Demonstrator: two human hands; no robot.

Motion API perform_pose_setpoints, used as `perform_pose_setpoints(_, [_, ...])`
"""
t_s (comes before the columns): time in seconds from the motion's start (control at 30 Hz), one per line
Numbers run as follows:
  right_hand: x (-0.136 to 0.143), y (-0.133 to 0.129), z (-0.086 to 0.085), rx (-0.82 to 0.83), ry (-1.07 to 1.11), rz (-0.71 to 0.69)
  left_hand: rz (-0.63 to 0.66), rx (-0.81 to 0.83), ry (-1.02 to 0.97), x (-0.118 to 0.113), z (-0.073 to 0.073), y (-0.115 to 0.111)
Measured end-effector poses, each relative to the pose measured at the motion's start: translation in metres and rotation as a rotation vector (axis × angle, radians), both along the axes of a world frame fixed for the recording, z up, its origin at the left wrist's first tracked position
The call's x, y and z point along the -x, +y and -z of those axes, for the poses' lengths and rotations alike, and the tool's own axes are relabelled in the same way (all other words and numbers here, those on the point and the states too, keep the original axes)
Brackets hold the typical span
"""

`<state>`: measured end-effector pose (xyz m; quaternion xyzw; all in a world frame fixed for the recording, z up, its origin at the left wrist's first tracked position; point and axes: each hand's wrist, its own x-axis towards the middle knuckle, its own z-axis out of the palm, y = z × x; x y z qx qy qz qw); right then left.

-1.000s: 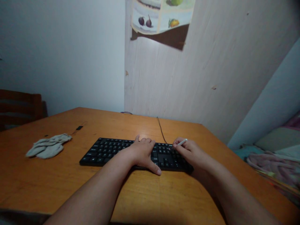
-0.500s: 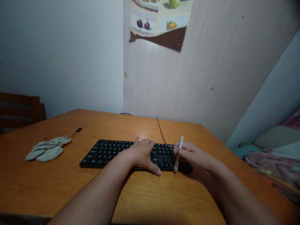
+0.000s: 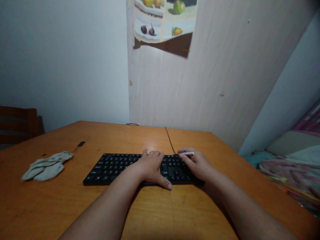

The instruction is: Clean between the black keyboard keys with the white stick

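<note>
A black keyboard (image 3: 110, 166) lies on the wooden table in front of me. Flat across its middle rests my left hand (image 3: 151, 168), fingers spread and thumb over the front edge. My right hand (image 3: 196, 162) is closed on a small brush (image 3: 187, 153) at the keyboard's right end. The brush's white handle lies nearly level, and its bristle end points left to the back edge, by the cable (image 3: 170, 138); the bristles are hard to make out. The right hand covers part of the number pad.
A crumpled grey-white cloth (image 3: 47, 166) lies on the table (image 3: 155, 213) at the left. Behind it is a small black piece with a thin cord (image 3: 81, 144). A wooden chair (image 3: 18, 123) stands at far left. Fruit pictures (image 3: 163, 21) hang on the wall.
My right hand has swung the brush from upright at the keyboard's front edge to nearly level at its back edge. The left hand stays on the keyboard. The view has shifted slightly.
</note>
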<state>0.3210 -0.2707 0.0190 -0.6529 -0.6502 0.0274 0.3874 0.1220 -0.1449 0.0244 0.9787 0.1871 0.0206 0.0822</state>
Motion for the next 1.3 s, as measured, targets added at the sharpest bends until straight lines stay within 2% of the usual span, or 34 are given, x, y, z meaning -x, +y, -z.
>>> perform_pose_setpoints(0.17, [0.002, -0.006, -0.008, 0.09, -0.026, -0.035, -0.005, -0.003, 0.003, 0.0, 0.0, 0.0])
perform_pose_setpoints(0.27, [0.002, -0.008, -0.012, 0.035, 0.027, -0.012, -0.006, 0.006, 0.001, 0.0, 0.002, 0.0])
perform_pose_setpoints(0.4, [0.002, -0.004, -0.006, -0.023, 0.038, 0.017, -0.004, 0.006, -0.023, 0.0, 0.003, 0.001])
perform_pose_setpoints(0.53, [0.002, -0.003, -0.001, 0.038, -0.025, 0.025, -0.001, 0.0, -0.024, 0.0, 0.001, -0.001])
perform_pose_setpoints(0.7, [0.005, -0.014, -0.012, 0.121, -0.087, -0.066, -0.015, 0.001, -0.022, -0.001, -0.001, -0.003])
perform_pose_setpoints(0.8, [0.009, -0.02, -0.013, 0.175, 0.025, -0.172, -0.012, 0.005, -0.023, -0.002, 0.0, -0.002])
perform_pose_setpoints(0.93, [0.014, -0.024, -0.006, 0.311, 0.397, -0.26, -0.012, -0.006, -0.031, -0.002, 0.002, -0.001])
perform_pose_setpoints(1.0, [0.015, -0.022, -0.004, 0.358, 0.498, -0.288, -0.009, -0.009, -0.035, -0.001, 0.003, 0.0])
perform_pose_setpoints(1.07, [0.014, -0.019, -0.004, 0.327, 0.431, -0.262, -0.003, -0.01, -0.039, -0.001, 0.004, 0.001])
perform_pose_setpoints(1.2, [0.009, -0.012, -0.007, 0.154, 0.126, -0.106, 0.004, -0.005, -0.034, -0.001, 0.003, 0.001])
perform_pose_setpoints(1.3, [0.008, -0.009, -0.008, 0.068, 0.054, -0.054, 0.005, 0.002, -0.029, -0.001, 0.002, 0.0])
